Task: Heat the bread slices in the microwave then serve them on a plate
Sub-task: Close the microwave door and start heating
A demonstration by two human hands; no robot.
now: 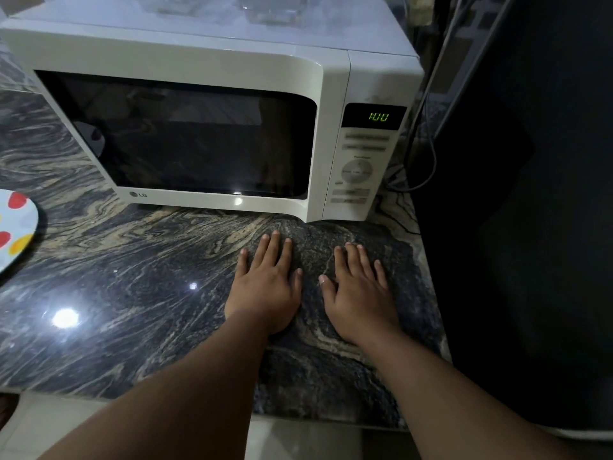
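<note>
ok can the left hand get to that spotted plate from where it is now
Probably yes. The left hand lies flat on the counter, holding nothing, and only bare counter lies between it and the plate at the far left edge.

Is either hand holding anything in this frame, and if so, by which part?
Nothing is held. The left hand and right hand both lie flat, fingers straight, on the countertop before the closed microwave.

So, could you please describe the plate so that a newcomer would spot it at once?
Start from the white microwave on the dark marbled counter. Look left along the counter to the picture's left edge, where only part of the plate shows. It is the one pale, round-edged thing there, marked with red and yellow spots.
</note>
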